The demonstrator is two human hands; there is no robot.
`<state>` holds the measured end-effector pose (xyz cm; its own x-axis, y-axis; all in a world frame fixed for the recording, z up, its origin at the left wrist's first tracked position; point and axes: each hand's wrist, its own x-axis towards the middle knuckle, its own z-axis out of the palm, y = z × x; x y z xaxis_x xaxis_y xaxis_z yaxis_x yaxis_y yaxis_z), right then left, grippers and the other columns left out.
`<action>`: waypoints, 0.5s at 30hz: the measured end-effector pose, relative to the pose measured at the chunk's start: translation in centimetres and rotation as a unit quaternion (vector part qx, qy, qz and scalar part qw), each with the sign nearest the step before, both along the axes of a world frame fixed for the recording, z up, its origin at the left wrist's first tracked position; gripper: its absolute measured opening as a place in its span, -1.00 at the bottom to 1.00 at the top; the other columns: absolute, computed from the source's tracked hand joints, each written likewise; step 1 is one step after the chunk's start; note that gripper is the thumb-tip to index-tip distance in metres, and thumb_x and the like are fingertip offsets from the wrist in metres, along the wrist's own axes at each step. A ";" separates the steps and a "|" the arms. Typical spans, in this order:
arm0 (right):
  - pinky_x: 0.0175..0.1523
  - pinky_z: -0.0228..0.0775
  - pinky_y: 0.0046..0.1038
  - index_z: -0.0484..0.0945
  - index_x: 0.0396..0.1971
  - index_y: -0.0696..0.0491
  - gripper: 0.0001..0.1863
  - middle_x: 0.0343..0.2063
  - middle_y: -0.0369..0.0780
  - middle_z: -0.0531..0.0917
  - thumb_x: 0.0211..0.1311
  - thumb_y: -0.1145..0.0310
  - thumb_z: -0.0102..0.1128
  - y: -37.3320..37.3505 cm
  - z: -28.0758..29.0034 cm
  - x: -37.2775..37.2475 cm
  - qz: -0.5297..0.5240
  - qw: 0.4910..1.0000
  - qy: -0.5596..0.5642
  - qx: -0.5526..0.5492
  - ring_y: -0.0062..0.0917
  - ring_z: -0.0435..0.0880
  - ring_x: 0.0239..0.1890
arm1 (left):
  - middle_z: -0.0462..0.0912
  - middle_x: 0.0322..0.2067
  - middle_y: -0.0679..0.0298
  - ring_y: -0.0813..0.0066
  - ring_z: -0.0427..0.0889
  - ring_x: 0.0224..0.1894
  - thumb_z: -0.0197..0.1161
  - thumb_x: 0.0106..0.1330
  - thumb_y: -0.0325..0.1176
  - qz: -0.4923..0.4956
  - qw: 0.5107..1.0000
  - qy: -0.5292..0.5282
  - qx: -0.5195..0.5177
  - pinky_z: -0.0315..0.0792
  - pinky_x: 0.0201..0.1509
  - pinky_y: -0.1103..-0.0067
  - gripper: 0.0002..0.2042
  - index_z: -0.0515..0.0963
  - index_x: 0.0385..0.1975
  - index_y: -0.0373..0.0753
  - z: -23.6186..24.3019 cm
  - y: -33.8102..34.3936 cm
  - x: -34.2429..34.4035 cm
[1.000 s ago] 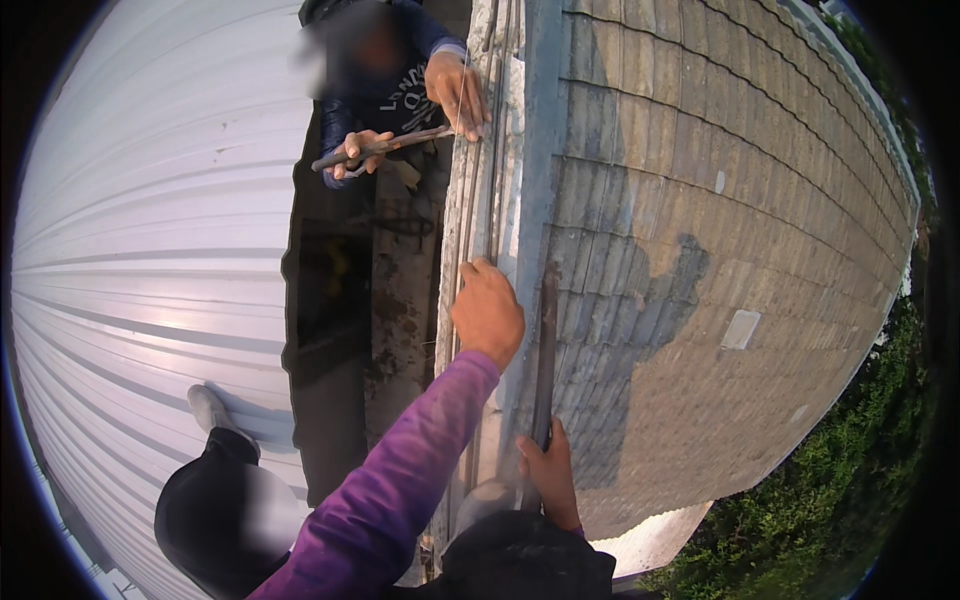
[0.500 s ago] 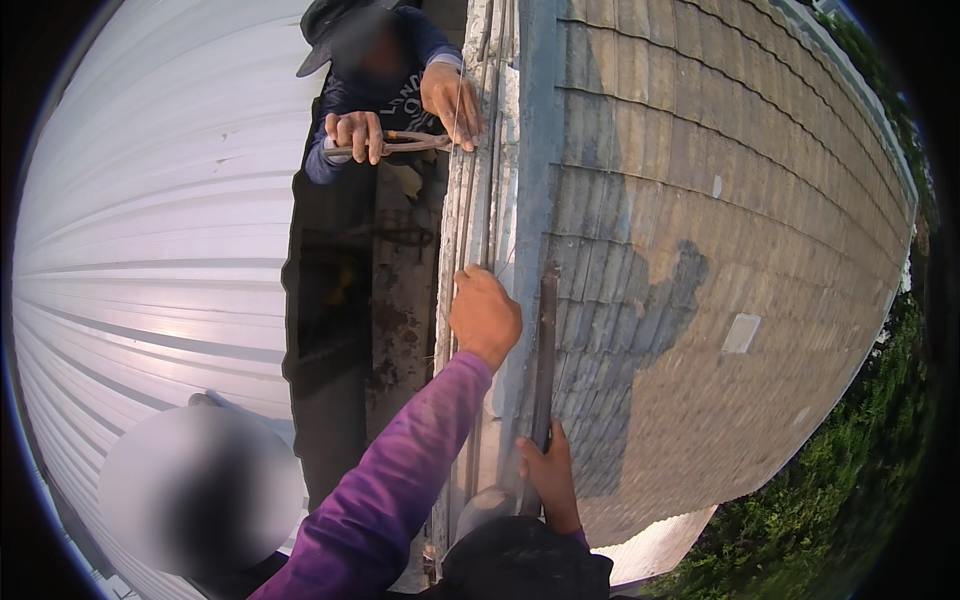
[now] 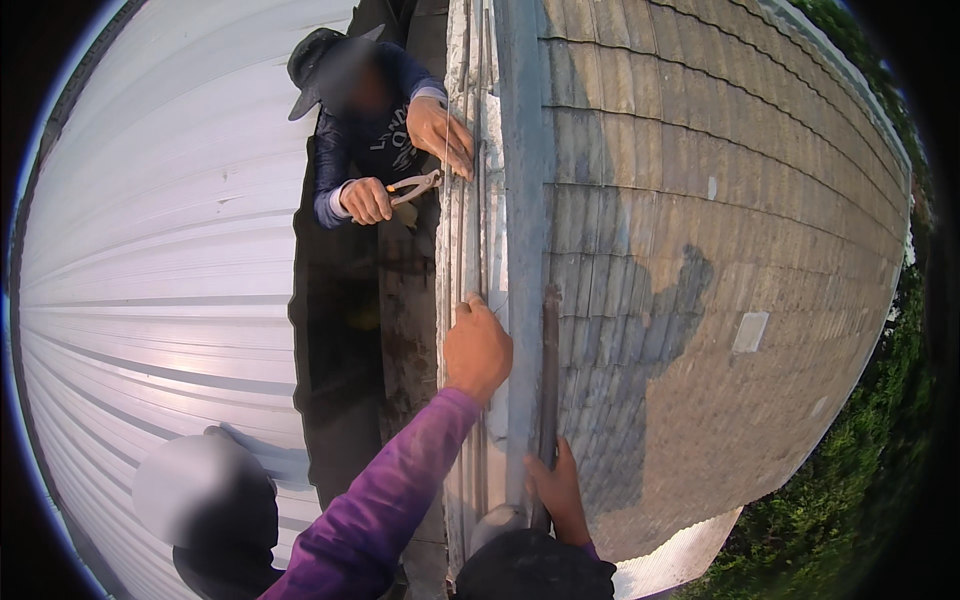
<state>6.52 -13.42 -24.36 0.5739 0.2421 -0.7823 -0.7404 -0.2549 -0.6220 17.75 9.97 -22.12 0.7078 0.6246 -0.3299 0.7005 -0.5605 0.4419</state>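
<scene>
My left hand (image 3: 478, 350), at the end of a purple sleeve, has its fingers curled on thin metal rods (image 3: 470, 240) along the weathered ledge, beside a fine wire. Lower right, my right hand (image 3: 555, 485) grips a long dark bar (image 3: 550, 370) lying beside the blue-grey strip (image 3: 524, 240). Across from me, a co-worker (image 3: 362, 120) in a dark cap and top holds pliers (image 3: 410, 190) in one hand (image 3: 366, 201), their jaws near the rods. The co-worker's other hand (image 3: 445, 135) is on the rods just above the pliers.
A white ribbed metal roof (image 3: 160, 270) is on the left, bordering a dark gap (image 3: 340, 340). Weathered roof tiles (image 3: 740, 250) slope away on the right, with green foliage (image 3: 820, 510) beyond their edge. A blurred, dark-clothed shape (image 3: 225, 555) is at the lower left.
The view has shifted, so both my hands sit lower in the picture. The co-worker's pliers have swung round with the jaws angled up toward the rods; that person's hands have moved lower.
</scene>
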 end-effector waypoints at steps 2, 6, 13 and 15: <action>-0.61 0.32 -0.47 0.25 0.35 0.33 -0.33 -0.45 -0.18 0.64 0.33 0.47 0.34 -0.1 0.0 0.2 -0.003 1.000 -0.007 0.001 -0.59 0.54 -0.68 | 0.56 0.12 -0.26 -0.25 0.72 0.00 0.07 0.53 -0.38 -0.009 1.000 0.001 -0.024 0.62 0.08 0.12 -0.53 0.33 0.32 -0.58 0.2 -0.2 -0.4; -0.61 0.33 -0.47 0.20 0.41 0.32 -0.27 -0.40 -0.15 0.64 0.33 0.47 0.35 0.0 -0.2 0.5 -0.002 1.000 -0.017 0.009 -0.58 0.55 -0.67 | 0.51 0.22 -0.26 -0.24 0.72 -0.01 0.02 0.61 -0.33 -0.035 0.995 -0.095 0.015 0.61 0.07 0.10 -0.48 0.27 0.42 -0.56 -0.4 -1.6 -2.7; -0.58 0.34 -0.53 0.22 0.40 0.31 -0.30 -0.46 -0.24 0.61 0.40 0.41 0.34 0.2 2.1 1.8 0.017 1.000 -0.021 0.010 -0.63 0.55 -0.65 | 0.74 -0.08 -0.01 0.48 0.61 -0.46 -0.12 0.73 -0.04 0.027 0.829 -0.064 -0.556 0.47 -0.41 0.57 -0.45 0.47 0.28 -0.49 10.6 -2.7 -4.5; -0.57 0.32 -0.55 0.23 0.39 0.32 -0.34 -0.48 -0.27 0.60 0.43 0.39 0.32 0.0 2.9 2.4 0.013 0.998 -0.054 0.010 -0.65 0.53 -0.65 | 0.75 -0.16 0.10 0.64 0.45 -0.56 -0.19 0.74 0.03 0.063 0.721 -0.018 -0.689 0.32 -0.53 0.68 -0.40 0.53 0.23 -0.47 10.7 -2.5 -5.2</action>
